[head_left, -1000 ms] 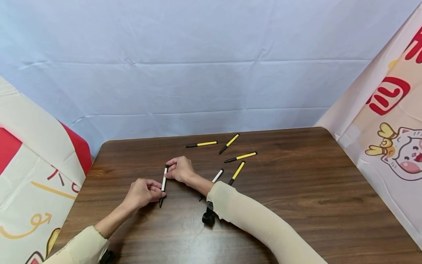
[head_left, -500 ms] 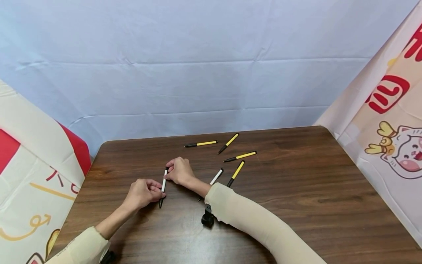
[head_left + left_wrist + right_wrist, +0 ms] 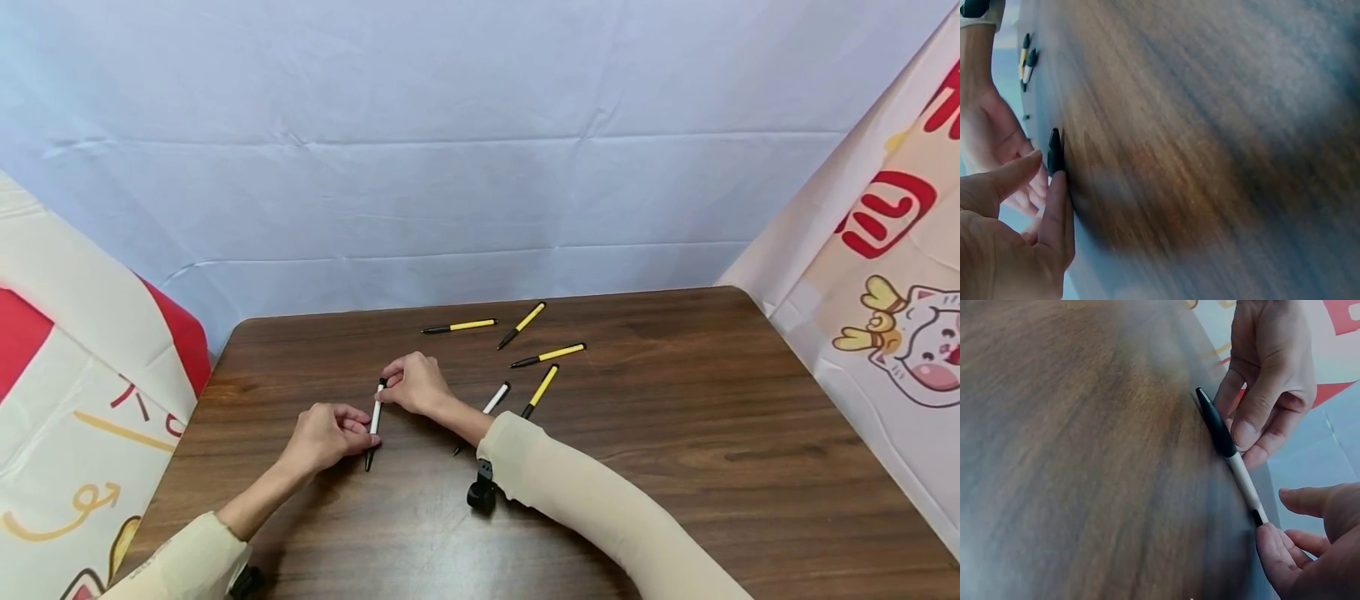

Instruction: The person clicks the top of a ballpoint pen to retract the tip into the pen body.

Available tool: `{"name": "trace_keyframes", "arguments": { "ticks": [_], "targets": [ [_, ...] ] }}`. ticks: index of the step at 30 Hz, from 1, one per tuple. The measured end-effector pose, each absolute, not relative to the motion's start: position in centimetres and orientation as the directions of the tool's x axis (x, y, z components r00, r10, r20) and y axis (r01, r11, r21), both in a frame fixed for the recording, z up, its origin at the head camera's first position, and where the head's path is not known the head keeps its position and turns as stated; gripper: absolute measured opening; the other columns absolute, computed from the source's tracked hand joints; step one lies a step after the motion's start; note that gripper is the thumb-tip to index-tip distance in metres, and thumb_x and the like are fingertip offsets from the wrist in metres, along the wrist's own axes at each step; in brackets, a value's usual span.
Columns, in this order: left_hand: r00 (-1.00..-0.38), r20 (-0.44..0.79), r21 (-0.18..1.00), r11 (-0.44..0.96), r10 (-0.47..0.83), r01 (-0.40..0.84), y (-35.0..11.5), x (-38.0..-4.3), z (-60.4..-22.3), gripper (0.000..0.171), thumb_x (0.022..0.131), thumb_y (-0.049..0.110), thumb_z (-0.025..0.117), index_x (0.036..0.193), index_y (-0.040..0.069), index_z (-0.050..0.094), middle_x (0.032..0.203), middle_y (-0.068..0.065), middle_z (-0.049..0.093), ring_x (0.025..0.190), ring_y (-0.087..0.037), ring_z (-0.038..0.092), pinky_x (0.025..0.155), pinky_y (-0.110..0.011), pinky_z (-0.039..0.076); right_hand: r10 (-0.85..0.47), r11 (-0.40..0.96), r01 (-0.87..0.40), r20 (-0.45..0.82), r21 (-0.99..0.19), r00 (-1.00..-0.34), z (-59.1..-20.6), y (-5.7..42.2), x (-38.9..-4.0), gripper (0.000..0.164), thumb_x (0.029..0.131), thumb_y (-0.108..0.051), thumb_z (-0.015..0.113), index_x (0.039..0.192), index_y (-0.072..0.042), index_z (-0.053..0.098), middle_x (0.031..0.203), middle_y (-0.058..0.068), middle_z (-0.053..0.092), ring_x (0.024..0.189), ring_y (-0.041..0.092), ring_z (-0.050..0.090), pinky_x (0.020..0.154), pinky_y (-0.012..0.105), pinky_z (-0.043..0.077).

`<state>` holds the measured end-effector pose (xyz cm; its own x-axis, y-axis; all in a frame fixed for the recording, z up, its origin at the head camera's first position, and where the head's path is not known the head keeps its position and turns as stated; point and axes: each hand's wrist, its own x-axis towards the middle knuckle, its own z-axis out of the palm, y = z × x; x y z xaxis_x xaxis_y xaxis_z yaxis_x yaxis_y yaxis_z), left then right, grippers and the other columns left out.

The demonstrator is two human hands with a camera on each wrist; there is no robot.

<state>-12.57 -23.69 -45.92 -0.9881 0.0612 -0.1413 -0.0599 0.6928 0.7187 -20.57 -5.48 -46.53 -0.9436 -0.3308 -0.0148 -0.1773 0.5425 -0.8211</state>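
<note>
A pen with a white barrel and black ends [image 3: 377, 417] lies on the wooden table, left of centre, its dark tip towards me. My left hand [image 3: 317, 437] is at the pen's near half; in the left wrist view a finger touches the black grip [image 3: 1054, 153] while the thumb stands slightly apart. My right hand [image 3: 416, 385] is at the far end. One fingertip touches that end in the right wrist view, and another finger stays raised off the white barrel [image 3: 1245, 481].
Several yellow-and-black pens, such as this yellow pen [image 3: 547, 355], lie scattered behind and to the right. Another white pen [image 3: 497, 398] is partly covered by my right forearm. The table's back edge meets a pale cloth backdrop [image 3: 480, 167].
Over the last half second the white pen between my hands has shifted very slightly to the right, together with both hands. The other pens lie as before.
</note>
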Motion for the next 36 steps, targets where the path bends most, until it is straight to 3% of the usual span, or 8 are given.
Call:
{"name": "trace_keyframes", "arguments": {
  "ticks": [11,20,36],
  "targets": [
    [-0.994,-0.083,0.707,0.707,0.067,-0.011,-24.0,-13.4,-45.6,0.033,0.082,0.024,0.093,0.104,0.003,0.08,0.087,-0.001,0.08,0.077,-0.01,0.077,0.075,-0.025,0.059,-0.345,0.498,-0.189,0.007,-0.846,-0.939,-45.1,-3.6,-20.1,0.035,0.081,-0.018,0.094,0.111,-0.005,0.081,0.086,-0.001,0.079,0.075,0.005,0.071,0.078,0.023,0.057],
    [-0.993,0.01,0.706,0.703,0.117,0.09,-23.2,-14.4,-44.9,0.029,0.086,0.02,0.09,0.105,0.002,0.079,0.089,-0.004,0.081,0.079,-0.014,0.078,0.069,-0.023,0.061,-0.36,0.504,-0.191,-0.004,-0.842,-0.933,-44.6,-1.4,-19.8,0.038,0.084,-0.019,0.091,0.116,-0.003,0.08,0.089,0.0,0.079,0.076,0.006,0.069,0.079,0.026,0.058],
    [-0.981,0.001,0.741,0.659,0.195,0.132,-19.8,-15.2,-44.3,0.03,0.088,0.015,0.088,0.112,-0.001,0.077,0.095,-0.007,0.08,0.087,-0.022,0.077,0.07,-0.026,0.062,-0.338,0.516,-0.195,0.011,-0.834,-0.941,-44.5,2.9,-19.4,0.038,0.087,-0.016,0.089,0.119,0.001,0.077,0.095,0.006,0.078,0.082,0.011,0.075,0.075,0.026,0.061]
  ]
}}
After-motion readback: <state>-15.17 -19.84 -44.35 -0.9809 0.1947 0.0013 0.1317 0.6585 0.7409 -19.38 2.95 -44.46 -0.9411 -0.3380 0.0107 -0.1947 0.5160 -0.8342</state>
